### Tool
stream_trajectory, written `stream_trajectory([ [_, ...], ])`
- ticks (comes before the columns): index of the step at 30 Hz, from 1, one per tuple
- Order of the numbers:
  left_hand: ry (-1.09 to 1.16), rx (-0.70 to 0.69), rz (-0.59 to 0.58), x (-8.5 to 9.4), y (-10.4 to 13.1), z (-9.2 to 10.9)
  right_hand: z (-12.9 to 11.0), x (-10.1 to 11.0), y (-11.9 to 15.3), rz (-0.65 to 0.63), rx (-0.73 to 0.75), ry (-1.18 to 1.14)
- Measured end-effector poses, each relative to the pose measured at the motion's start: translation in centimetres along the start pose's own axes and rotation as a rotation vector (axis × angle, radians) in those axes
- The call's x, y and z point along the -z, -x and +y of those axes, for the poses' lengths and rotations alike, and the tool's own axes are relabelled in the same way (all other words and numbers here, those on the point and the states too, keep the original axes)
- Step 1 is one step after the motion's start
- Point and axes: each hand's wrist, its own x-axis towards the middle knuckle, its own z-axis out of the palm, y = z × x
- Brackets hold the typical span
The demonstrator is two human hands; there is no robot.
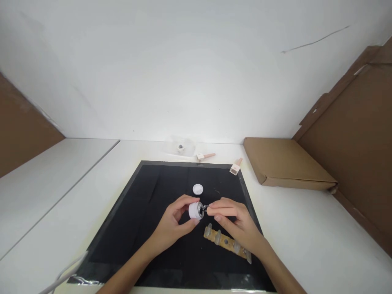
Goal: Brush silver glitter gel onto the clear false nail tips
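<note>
Above the black mat, my left hand grips a small white jar, tipped so that its mouth faces right. Fingers of my right hand close round the peach handle of a nail polish brush. Its dark tip is at the jar's mouth; whether it reaches inside I cannot tell. A round white lid lies on the mat beyond my hands. Below my right hand lies a yellowish strip carrying several clear nail tips, its right end close to my wrist.
Two small bottles with peach caps, one behind the mat and another at its back right corner, lie on the white table. Clear packaging rests near the wall. At right sits a flat cardboard box; a white cable runs at lower left.
</note>
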Motion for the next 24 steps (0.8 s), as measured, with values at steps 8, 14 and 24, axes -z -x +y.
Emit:
stream_trajectory([
  [8, 0.020, -0.026, -0.039, 0.02, 0.02, 0.02, -0.05, -0.05, -0.12, -0.086, 0.017, -0.024],
  [14, -0.007, -0.011, -0.060, 0.11, 0.04, -0.09, -0.24, -0.02, -0.21, -0.081, 0.013, 0.000],
  [24, 0.073, -0.003, -0.083, 0.00, -0.10, -0.09, -0.52, 0.20, -0.12, -0.057, 0.058, 0.119],
])
